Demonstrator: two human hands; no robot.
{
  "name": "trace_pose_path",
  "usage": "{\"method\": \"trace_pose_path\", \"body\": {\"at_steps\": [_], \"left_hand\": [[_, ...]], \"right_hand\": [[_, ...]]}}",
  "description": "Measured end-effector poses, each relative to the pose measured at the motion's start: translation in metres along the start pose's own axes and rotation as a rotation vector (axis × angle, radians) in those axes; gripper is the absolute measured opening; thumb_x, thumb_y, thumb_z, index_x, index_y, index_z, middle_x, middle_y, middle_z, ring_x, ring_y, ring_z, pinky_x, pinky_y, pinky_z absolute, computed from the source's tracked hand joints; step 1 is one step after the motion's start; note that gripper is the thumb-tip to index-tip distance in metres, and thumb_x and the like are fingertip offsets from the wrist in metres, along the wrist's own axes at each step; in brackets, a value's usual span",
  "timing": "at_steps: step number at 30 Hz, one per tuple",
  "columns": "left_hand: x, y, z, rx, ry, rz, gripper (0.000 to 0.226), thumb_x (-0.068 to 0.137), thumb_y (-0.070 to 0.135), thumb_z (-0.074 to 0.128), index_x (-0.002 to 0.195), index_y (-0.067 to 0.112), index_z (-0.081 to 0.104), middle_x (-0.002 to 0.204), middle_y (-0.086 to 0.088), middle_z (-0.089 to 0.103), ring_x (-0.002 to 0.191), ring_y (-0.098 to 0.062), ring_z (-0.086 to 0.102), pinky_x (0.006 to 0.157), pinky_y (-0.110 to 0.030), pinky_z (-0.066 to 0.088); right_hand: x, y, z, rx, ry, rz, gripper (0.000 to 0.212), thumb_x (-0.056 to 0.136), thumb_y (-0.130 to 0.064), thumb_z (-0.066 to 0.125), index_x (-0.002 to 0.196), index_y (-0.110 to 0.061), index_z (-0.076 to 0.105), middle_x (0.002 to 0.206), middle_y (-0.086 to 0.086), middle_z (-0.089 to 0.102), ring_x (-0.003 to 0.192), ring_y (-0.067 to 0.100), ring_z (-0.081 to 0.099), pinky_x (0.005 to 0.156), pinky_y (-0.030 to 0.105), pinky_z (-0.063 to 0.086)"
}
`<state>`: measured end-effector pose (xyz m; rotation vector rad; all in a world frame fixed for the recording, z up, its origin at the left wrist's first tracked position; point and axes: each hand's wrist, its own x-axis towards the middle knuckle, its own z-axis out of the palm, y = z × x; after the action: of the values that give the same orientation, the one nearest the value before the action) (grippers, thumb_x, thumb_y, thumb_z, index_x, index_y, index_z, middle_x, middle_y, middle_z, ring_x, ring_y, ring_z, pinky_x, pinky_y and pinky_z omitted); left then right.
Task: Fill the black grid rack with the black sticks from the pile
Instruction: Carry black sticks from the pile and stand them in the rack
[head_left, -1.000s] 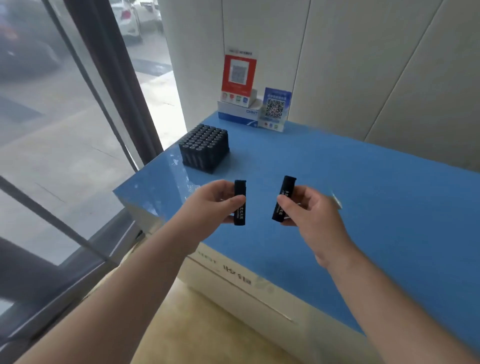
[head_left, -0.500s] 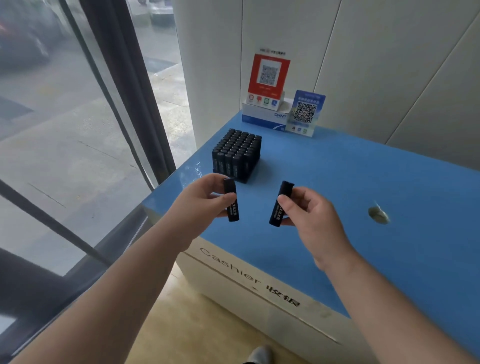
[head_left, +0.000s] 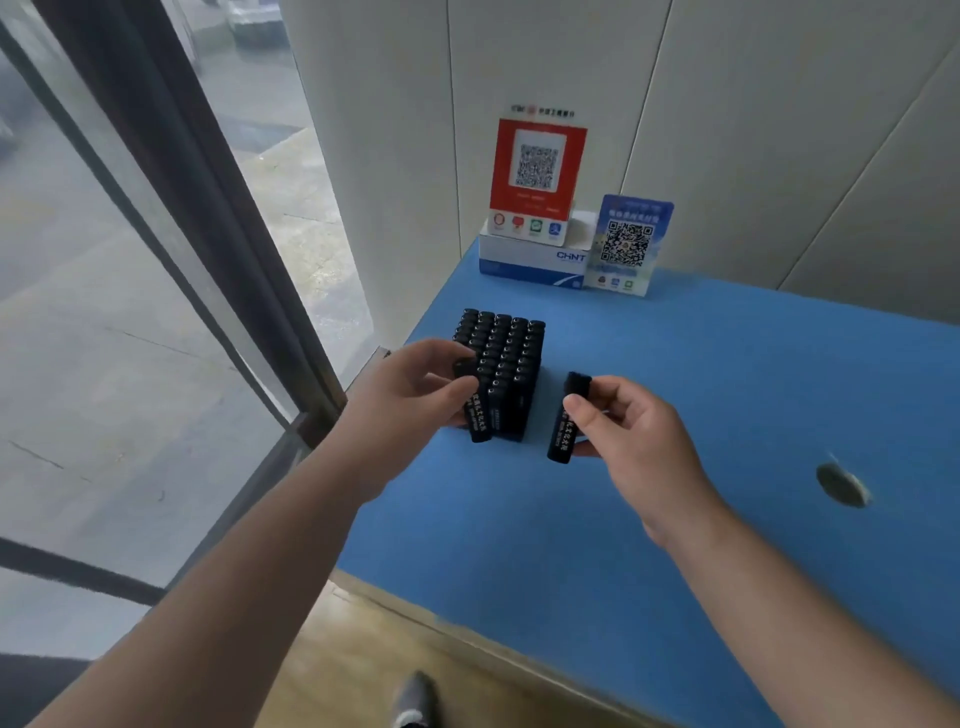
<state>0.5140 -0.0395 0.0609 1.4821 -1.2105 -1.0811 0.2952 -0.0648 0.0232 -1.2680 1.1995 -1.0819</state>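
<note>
Left hand (head_left: 415, 387): centre-left of frame, thumb + fingers pinched round a black stick (head_left: 477, 410), held near upright, right at near-left corner of rack; hand overlaps rack in view, contact w/ rack can't be told.
Left stick writing: white print down the side, Chinese chars, too blurred to read.
Right hand (head_left: 631, 436): centre of frame, thumb + forefinger clamped on 2nd black stick (head_left: 565, 423), tilted slightly, top leaning right, held above blue top, just right of rack, apart from it.
Right stick writing: white print lengthwise, Chinese chars + small latin line, not legible.
Rack (head_left: 501, 371): black grid rack, upper centre, standing on blue counter (head_left: 675, 519), packed w/ upright black sticks, round caps showing in rows; front sticks carry same white print.
Pile: not seen in frame.
Red sign (head_left: 537, 176): upper centre, QR code on white square, red surround, row of small app icons along bottom; header text above too blurred.
White/blue box (head_left: 530, 260): under red sign, at wall; "CHNT" readable in blue on front.
Blue card (head_left: 628, 244): right of box, leaning, QR code mid, small icons at bottom, top line unreadable.
Counter hole (head_left: 841, 486): right side, round grey opening in blue top.
Window (head_left: 130, 312): left of frame, dark frame bars, pavement outside.
Shoe (head_left: 415, 701): bottom centre, tip of grey shoe on wood-tone floor.
</note>
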Motion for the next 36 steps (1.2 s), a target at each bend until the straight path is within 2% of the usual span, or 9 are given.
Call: {"method": "trace_pose_path", "body": {"at_steps": [2, 5, 9, 15, 19, 22, 27, 31, 36], "left_hand": [[0.021, 0.000, -0.003, 0.015, -0.068, 0.032, 0.017, 0.091, 0.016, 0.069, 0.102, 0.028, 0.070, 0.091, -0.002, 0.074, 0.086, -0.022, 0.073, 0.092, -0.046, 0.056], [0.050, 0.003, -0.004, -0.003, -0.195, 0.057, 0.017, 0.091, 0.012, 0.068, 0.095, 0.028, 0.072, 0.080, 0.007, 0.069, 0.082, -0.018, 0.072, 0.090, -0.038, 0.057], [0.077, 0.008, -0.001, 0.074, -0.353, 0.110, 0.011, 0.091, 0.017, 0.069, 0.096, 0.027, 0.072, 0.088, 0.008, 0.075, 0.084, -0.014, 0.074, 0.086, -0.027, 0.055], [0.102, -0.007, 0.011, 0.503, -0.449, 0.388, 0.014, 0.087, 0.019, 0.070, 0.099, 0.025, 0.073, 0.088, 0.017, 0.068, 0.083, 0.003, 0.064, 0.077, -0.005, 0.046], [0.110, -0.027, 0.020, 0.788, -0.439, 0.665, 0.013, 0.083, 0.019, 0.068, 0.094, 0.020, 0.075, 0.091, 0.005, 0.065, 0.089, -0.015, 0.058, 0.085, -0.022, 0.045], [0.110, -0.032, 0.024, 0.811, -0.406, 0.684, 0.010, 0.081, 0.019, 0.067, 0.087, 0.017, 0.074, 0.085, 0.003, 0.062, 0.086, -0.022, 0.057, 0.082, -0.031, 0.049], [0.111, -0.026, 0.022, 0.915, -0.429, 0.744, 0.014, 0.086, 0.021, 0.061, 0.086, 0.014, 0.073, 0.087, 0.000, 0.061, 0.085, -0.022, 0.052, 0.074, -0.022, 0.032], [0.106, -0.027, 0.023, 0.974, -0.454, 0.801, 0.017, 0.087, 0.024, 0.058, 0.083, 0.017, 0.073, 0.084, 0.002, 0.058, 0.083, -0.021, 0.048, 0.080, -0.034, 0.047], [0.106, -0.035, 0.023, 0.954, -0.404, 0.761, 0.016, 0.088, 0.024, 0.061, 0.087, 0.017, 0.074, 0.087, 0.002, 0.059, 0.087, -0.023, 0.049, 0.079, -0.037, 0.050]], "right_hand": [[0.007, 0.001, 0.007, -0.015, 0.058, 0.008, 0.007, 0.094, -0.017, 0.067, 0.095, -0.022, 0.072, 0.092, 0.003, 0.075, 0.090, 0.027, 0.070, 0.080, 0.037, 0.062], [0.013, 0.003, 0.018, -0.002, 0.170, 0.020, 0.007, 0.095, -0.018, 0.067, 0.096, -0.022, 0.072, 0.094, 0.003, 0.075, 0.092, 0.028, 0.070, 0.081, 0.038, 0.061], [0.012, 0.007, 0.030, -0.013, 0.283, 0.038, 0.006, 0.095, -0.018, 0.067, 0.095, -0.020, 0.072, 0.094, 0.004, 0.074, 0.092, 0.029, 0.069, 0.080, 0.038, 0.062], [-0.001, 0.013, 0.035, -0.011, 0.403, 0.067, 0.006, 0.095, -0.016, 0.066, 0.096, -0.019, 0.071, 0.094, 0.004, 0.075, 0.086, 0.019, 0.071, 0.075, 0.028, 0.060], [-0.009, 0.018, 0.036, -0.017, 0.455, 0.083, 0.004, 0.094, -0.014, 0.067, 0.097, -0.015, 0.070, 0.095, 0.008, 0.074, 0.082, 0.014, 0.068, 0.072, 0.026, 0.059], [-0.010, 0.023, 0.038, -0.011, 0.483, 0.094, 0.004, 0.094, -0.013, 0.067, 0.097, -0.015, 0.070, 0.095, 0.008, 0.074, 0.082, 0.013, 0.068, 0.071, 0.025, 0.059], [-0.011, 0.027, 0.043, -0.018, 0.488, 0.095, 0.007, 0.093, -0.014, 0.069, 0.095, -0.020, 0.071, 0.091, 0.002, 0.074, 0.083, 0.012, 0.069, 0.072, 0.029, 0.059], [-0.005, 0.026, 0.049, 0.014, 0.495, 0.100, 0.007, 0.093, -0.013, 0.069, 0.094, -0.020, 0.071, 0.087, -0.002, 0.073, 0.083, 0.015, 0.070, 0.076, 0.031, 0.061], [0.002, 0.027, 0.053, -0.036, 0.465, 0.076, 0.011, 0.090, -0.012, 0.072, 0.093, -0.022, 0.072, 0.094, 0.003, 0.075, 0.091, 0.022, 0.071, 0.086, 0.038, 0.060]]}}
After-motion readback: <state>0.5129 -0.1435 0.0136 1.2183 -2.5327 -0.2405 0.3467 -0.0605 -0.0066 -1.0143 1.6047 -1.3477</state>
